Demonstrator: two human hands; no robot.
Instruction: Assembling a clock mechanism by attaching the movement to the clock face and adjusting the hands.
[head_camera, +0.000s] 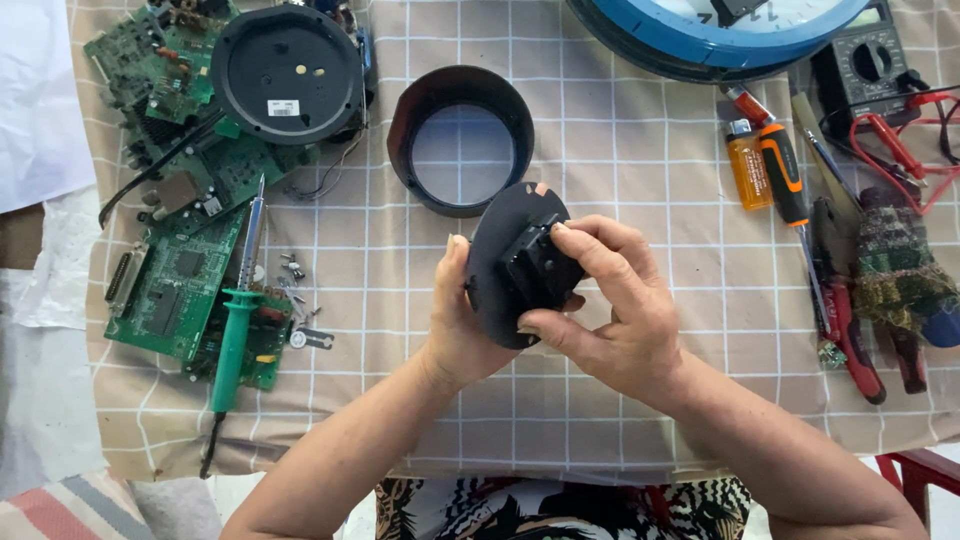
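Black disc (500, 235) below ring (460, 140) | left hand (455, 330) grips edge | right hand (615, 310) pinches block (540, 268) | best kept steady, pressed square

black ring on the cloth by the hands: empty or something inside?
Empty. The checked cloth shows through the black ring; nothing sits inside it.
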